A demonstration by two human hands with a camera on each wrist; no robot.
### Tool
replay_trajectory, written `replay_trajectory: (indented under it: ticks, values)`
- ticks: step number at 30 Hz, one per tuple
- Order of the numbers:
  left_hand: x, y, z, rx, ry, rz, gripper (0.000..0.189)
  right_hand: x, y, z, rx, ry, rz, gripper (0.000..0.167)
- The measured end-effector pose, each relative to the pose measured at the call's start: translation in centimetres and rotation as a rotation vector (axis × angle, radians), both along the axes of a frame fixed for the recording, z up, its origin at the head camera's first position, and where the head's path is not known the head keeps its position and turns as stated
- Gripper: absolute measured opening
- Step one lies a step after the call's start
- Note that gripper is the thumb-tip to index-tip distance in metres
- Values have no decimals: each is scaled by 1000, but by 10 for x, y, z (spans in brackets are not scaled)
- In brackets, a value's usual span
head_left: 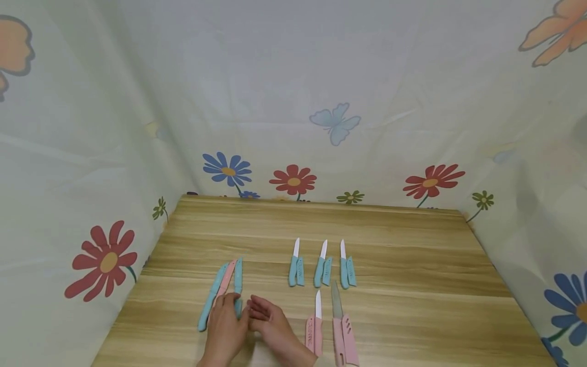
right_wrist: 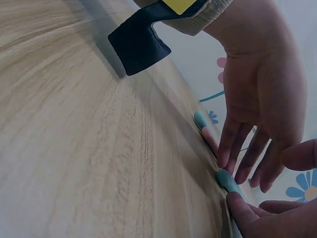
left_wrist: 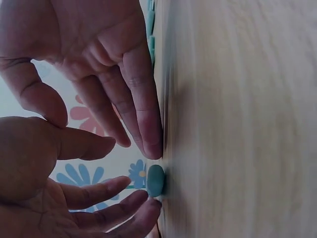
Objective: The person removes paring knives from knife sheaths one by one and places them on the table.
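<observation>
Three knives in their covers lie side by side at the left of the table in the head view: a teal knife (head_left: 213, 298), a pink knife (head_left: 227, 277) and another teal knife (head_left: 238, 275). My left hand (head_left: 225, 326) is over the lower ends of the pink and right-hand teal ones, hiding parts of them. Just right of it is my right hand (head_left: 275, 326), palm turned inward, fingers loosely bent. In the right wrist view, fingertips of both hands are right at the teal handle (right_wrist: 225, 178). The handle's rounded end (left_wrist: 155, 180) shows between the hands in the left wrist view.
Right of centre, three bare white-bladed teal knives (head_left: 319, 270) lie beside their covers. Below them are a small pink knife (head_left: 318, 326) and a longer pink knife (head_left: 338, 331), each with a cover. Flower-printed sheeting (head_left: 275, 92) encloses the wooden table (head_left: 412, 255).
</observation>
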State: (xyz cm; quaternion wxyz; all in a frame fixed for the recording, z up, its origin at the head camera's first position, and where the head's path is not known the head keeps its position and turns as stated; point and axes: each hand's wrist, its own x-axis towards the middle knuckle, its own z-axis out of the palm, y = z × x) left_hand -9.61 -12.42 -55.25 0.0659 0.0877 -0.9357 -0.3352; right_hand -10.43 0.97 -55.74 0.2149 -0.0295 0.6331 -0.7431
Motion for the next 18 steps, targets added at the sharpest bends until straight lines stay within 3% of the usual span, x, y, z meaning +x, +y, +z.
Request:
replay_trajectory:
  ticks: [10,18]
  values:
    - [-3,-2,-4,15,48,-1,29,1,-2,-3,11,20,29,69]
    - [-10,-8,-5,103,-32,-3,32,3,3,-4,26,5,25,65]
